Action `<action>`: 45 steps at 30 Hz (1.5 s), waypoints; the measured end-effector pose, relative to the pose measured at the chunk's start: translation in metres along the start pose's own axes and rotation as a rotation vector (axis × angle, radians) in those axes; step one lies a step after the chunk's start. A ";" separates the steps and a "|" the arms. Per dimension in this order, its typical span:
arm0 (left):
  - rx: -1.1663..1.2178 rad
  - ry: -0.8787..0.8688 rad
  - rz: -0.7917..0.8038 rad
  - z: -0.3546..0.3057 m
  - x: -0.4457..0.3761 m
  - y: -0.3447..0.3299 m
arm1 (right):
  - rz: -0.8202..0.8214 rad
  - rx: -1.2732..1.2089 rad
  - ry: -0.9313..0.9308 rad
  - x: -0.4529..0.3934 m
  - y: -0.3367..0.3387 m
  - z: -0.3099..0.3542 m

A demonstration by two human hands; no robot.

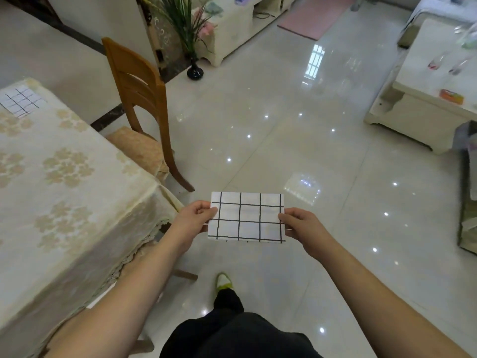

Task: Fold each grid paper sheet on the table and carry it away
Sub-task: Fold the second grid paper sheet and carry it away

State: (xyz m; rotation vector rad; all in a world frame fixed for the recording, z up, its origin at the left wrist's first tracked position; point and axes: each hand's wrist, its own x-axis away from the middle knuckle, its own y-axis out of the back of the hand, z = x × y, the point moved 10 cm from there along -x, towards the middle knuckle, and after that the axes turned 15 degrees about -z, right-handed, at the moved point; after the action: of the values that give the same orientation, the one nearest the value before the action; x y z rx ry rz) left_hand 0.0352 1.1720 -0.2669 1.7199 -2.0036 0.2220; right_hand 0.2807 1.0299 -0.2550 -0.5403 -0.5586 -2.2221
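Nearest the camera, a dark trouser leg (232,329) and a shoe with a yellow-green edge (223,281) stand on the glossy tiled floor (284,140). Above them both forearms reach forward. The left hand (192,220) pinches the left edge of a folded grid paper sheet (247,218), thumb on top, and the right hand (303,224) pinches the right edge the same way. The sheet is held flat in the air over the floor, beside the corner of the table (64,192), not touching it. The table wears a cream flowered cloth. At its far left end lies a second grid paper sheet (22,102), seemingly unfolded, though it sits at the frame's edge. A wooden chair (139,99) stands just beyond the table, and farther off a black vase (195,71) with tall grasses.
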 end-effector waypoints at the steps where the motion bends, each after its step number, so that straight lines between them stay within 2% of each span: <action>1: 0.005 0.001 -0.001 -0.003 -0.010 0.000 | -0.003 0.008 -0.001 -0.008 -0.004 0.006; 8: 0.115 0.073 0.035 -0.031 -0.070 -0.007 | 0.001 0.013 -0.014 -0.060 -0.033 0.052; 11: 0.088 0.087 0.034 -0.043 -0.090 -0.010 | 0.001 0.008 -0.014 -0.078 -0.039 0.064; 19: 0.080 0.106 -0.021 -0.071 -0.142 -0.031 | 0.029 -0.005 -0.020 -0.132 -0.049 0.100; 35: 0.036 0.147 -0.163 -0.167 -0.261 -0.131 | 0.199 0.012 -0.031 -0.327 -0.047 0.201; 45: 0.069 0.205 -0.266 -0.186 -0.330 -0.117 | 0.293 0.020 -0.063 -0.401 -0.109 0.245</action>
State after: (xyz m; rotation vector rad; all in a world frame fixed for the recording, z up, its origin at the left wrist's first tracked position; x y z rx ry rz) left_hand 0.2244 1.5205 -0.2788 1.9010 -1.6207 0.3639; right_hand 0.4939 1.4606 -0.2951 -0.6404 -0.4985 -1.9267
